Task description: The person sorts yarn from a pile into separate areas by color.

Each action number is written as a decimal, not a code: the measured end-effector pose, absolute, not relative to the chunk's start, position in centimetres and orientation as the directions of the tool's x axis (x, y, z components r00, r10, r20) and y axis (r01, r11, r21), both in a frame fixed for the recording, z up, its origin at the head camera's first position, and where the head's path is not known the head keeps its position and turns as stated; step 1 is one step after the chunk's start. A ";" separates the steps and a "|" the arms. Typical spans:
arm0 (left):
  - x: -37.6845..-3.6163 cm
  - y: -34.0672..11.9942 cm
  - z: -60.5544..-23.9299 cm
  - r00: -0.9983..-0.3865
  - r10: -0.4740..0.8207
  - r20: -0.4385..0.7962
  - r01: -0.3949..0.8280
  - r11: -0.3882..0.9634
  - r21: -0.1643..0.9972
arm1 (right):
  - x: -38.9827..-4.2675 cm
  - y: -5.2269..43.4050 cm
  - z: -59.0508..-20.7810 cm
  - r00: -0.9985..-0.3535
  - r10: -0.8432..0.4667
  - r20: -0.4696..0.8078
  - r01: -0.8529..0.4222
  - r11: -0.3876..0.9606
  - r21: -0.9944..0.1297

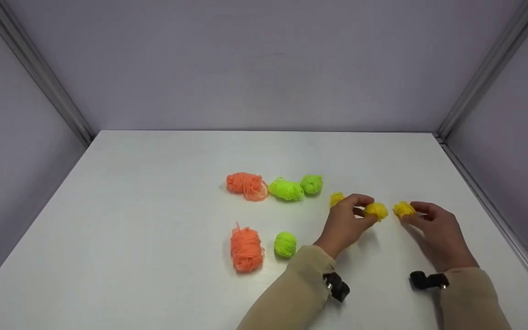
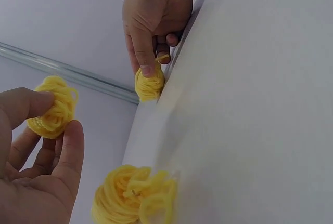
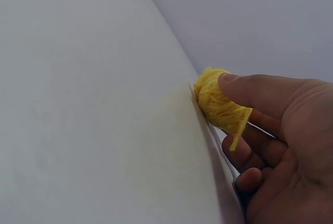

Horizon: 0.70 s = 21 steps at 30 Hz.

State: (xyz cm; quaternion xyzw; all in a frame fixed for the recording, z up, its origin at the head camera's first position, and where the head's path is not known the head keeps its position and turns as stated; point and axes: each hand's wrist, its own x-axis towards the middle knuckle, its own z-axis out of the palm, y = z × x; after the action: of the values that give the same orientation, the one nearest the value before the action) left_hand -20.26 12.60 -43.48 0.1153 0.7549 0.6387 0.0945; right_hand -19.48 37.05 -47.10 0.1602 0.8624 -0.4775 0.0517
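My left hand (image 1: pixel 343 225) pinched one yellow ball (image 1: pixel 376 211), my right hand (image 1: pixel 443 234) a second ball (image 1: pixel 403 209), hands near each other but apart, on the right. Both balls looked light, soft and unlikely to slip; I judged the wound middle the best hold, clear of any loose end (image 3: pixel 235 140). The white table (image 1: pixel 131 215) looked smooth, with pale walls (image 1: pixel 264 68) left, far and right.
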 end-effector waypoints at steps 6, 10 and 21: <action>-20.2 14.0 -43.4 -0.959 0.284 -0.021 0.033 0.183 0.983 | -19.4 37.1 -47.1 -0.948 0.218 -0.233 0.314 0.499 -0.808; -20.2 14.9 -43.5 -0.963 0.266 -0.053 0.008 0.221 0.975 | -19.4 37.1 -46.9 -0.958 0.198 -0.208 0.283 0.532 -0.798; -20.7 17.0 -44.8 -0.975 0.207 -0.080 0.023 0.454 0.890 | -19.4 37.4 -46.7 -0.958 0.199 -0.206 0.284 0.555 -0.782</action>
State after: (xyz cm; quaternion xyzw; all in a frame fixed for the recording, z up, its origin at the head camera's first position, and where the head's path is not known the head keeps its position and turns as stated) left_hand -20.73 17.04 -44.81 0.0679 0.8482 0.5178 0.0887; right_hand -19.40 37.39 -46.67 0.1371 0.8804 -0.4516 0.0465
